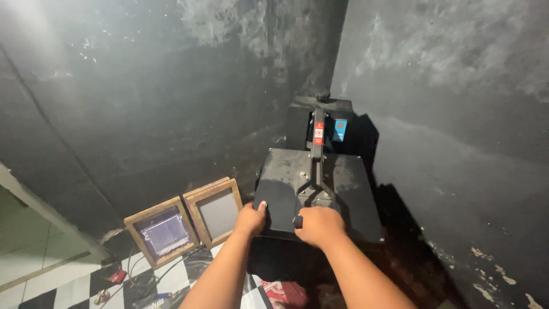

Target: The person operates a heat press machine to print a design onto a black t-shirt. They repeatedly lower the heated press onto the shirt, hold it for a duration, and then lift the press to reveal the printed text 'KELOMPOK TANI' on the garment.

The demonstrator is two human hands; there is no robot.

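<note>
A black heat press (343,183) stands in a dark corner, its flat upper plate lowered. My right hand (319,225) is closed around the black handle (298,221) at the front of the press arm. At the near left corner of the plate, my left hand (250,218) rests with the thumb on top and the fingers curled over the edge. A small blue display and a red label sit on the upright part behind the plate.
Two wooden screen-printing frames (163,232) (215,210) lean against the dark wall at left. Below them is a black-and-white checkered surface (171,277) with cables and small red objects. Stained dark walls close in at left and right.
</note>
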